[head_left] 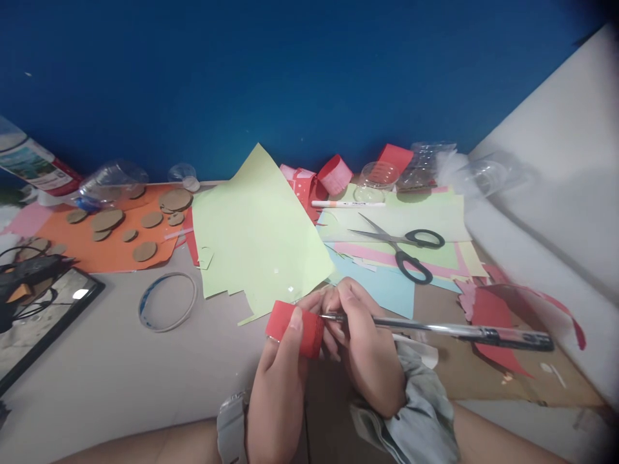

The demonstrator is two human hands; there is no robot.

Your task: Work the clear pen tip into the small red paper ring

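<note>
My left hand (283, 374) is closed round a small red paper roll (285, 321), its thumb pressed on the top. In my right hand (365, 341) is a clear gel pen (435, 328) with a black cap on its rear end. The pen's metal tip points left and meets the right edge of the roll, though I cannot tell whether it touches. Just beyond both hands lies a large pale green paper sheet (261, 238) with a cut lower edge. Scissors (401, 245) with black handles rest partly open on stacked coloured papers, to the right.
Cardboard discs (107, 220) lie on orange paper (87, 248) at the left, near a tape ring (167, 301) and a tablet (53, 316). Red paper rings (335, 174), a marker (348, 203) and clear plastic cups (425, 167) line the blue wall. Red scraps (498, 322) lie right.
</note>
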